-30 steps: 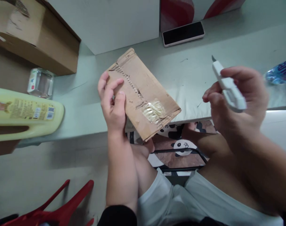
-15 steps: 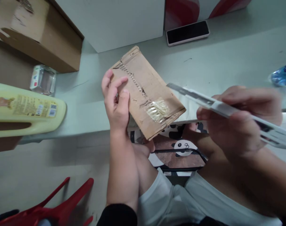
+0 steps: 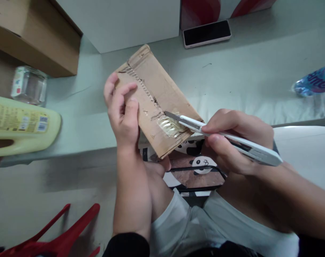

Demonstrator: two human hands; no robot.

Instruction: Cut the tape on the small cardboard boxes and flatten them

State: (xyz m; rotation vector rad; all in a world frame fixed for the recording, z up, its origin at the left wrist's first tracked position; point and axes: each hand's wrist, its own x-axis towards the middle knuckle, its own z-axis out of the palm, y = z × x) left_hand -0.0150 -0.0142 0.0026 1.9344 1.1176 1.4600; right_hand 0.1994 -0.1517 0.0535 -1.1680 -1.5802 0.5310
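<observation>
A flat cardboard box (image 3: 166,91) is tilted over the table's near edge. Torn corrugation runs along its face, with a patch of shiny clear tape (image 3: 169,125) near the lower end. My left hand (image 3: 125,112) grips the box's left edge, thumb and fingers on the face. A white utility knife (image 3: 245,146) is held in my right hand (image 3: 234,135), its blade out. The blade tip lies at the torn line just above the tape; whether it cuts in, I cannot tell.
A phone (image 3: 207,34) lies at the back of the table (image 3: 248,67), before a white box (image 3: 130,25). At left are a yellow bottle (image 3: 25,125), a clear container (image 3: 30,85) and a large carton (image 3: 47,39). A blue-labelled plastic bottle (image 3: 314,80) lies at right.
My right hand has moved left with the utility knife, bringing the blade from beyond the box's right edge to the torn line by the tape. My left hand keeps its grip. The view has shifted slightly.
</observation>
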